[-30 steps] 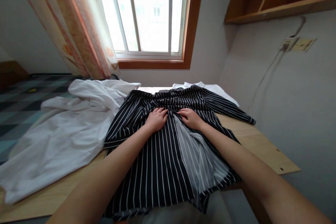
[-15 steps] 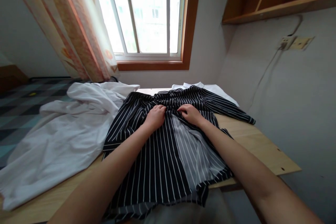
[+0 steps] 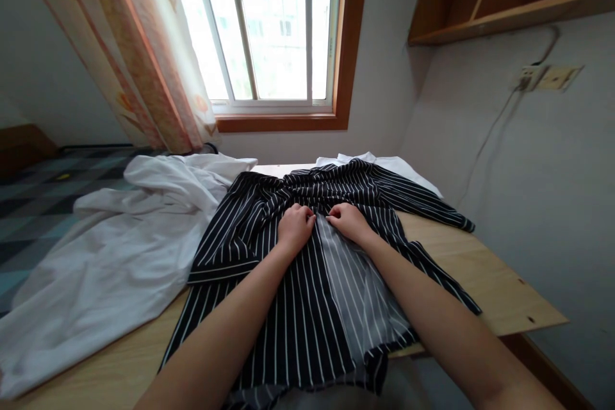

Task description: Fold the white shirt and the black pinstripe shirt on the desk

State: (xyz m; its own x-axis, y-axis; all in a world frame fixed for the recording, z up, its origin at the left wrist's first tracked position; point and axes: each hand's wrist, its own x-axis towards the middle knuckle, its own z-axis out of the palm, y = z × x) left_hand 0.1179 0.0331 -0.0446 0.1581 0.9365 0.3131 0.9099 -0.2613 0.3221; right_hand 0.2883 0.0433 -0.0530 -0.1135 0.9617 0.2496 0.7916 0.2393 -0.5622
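A black shirt with white stripes [image 3: 293,307] lies spread over a wooden board, its front partly open so that the greyish inner side shows. Near the middle of the shirt, my left hand [image 3: 296,229] has its fingers curled and pinched at the edge of the opening. Just to its right, my right hand [image 3: 349,221] pinches the cloth on the other side of the gap. The two hands are a little apart. The shirt's gathered upper part lies beyond them, one sleeve stretching to the right. Fingertips are partly hidden.
A crumpled white garment [image 3: 125,256] lies to the left, partly over a checked bedspread [image 3: 33,218]. More white cloth [image 3: 408,170] is behind the shirt. The wooden board [image 3: 500,282] ends at the right. A cord [image 3: 485,141] hangs from a wall socket [image 3: 531,77].
Both hands have moved slightly toward me along the shirt's opening. The left hand has also shifted right, closer to the right hand. The lower right part of the shirt lies spread further out.
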